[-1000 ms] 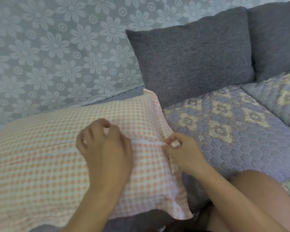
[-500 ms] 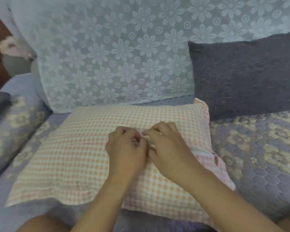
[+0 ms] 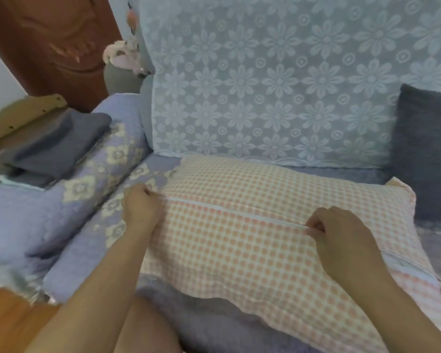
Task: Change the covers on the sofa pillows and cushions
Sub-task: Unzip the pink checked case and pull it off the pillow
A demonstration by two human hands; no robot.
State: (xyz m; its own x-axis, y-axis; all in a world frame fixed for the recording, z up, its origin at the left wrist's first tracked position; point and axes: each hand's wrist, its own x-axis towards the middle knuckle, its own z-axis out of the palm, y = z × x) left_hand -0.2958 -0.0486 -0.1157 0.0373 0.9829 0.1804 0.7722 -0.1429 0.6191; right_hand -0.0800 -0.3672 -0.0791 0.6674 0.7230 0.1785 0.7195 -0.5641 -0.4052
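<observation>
A pillow in a pink-and-white checked cover [image 3: 252,250] lies flat on the quilted sofa seat in front of me. A white zipper line [image 3: 229,208] runs across its top from left to right. My left hand [image 3: 140,210] pinches the cover at the zipper's left end. My right hand [image 3: 339,233] pinches the zipper line toward the right side of the pillow. A dark grey cushion [image 3: 425,154] leans against the sofa back at the right edge.
A lace flower-patterned throw [image 3: 278,80] covers the sofa back. Folded dark grey fabric [image 3: 54,146] lies on the quilted lavender armrest [image 3: 69,200] at left. A brown wooden door [image 3: 51,39] stands behind. Grey fuzzy fabric [image 3: 201,317] lies under the pillow's near edge.
My hands, close together at the pillow's middle half a second ago, have spread apart along the zipper line. The view has swung left, showing the armrest and door.
</observation>
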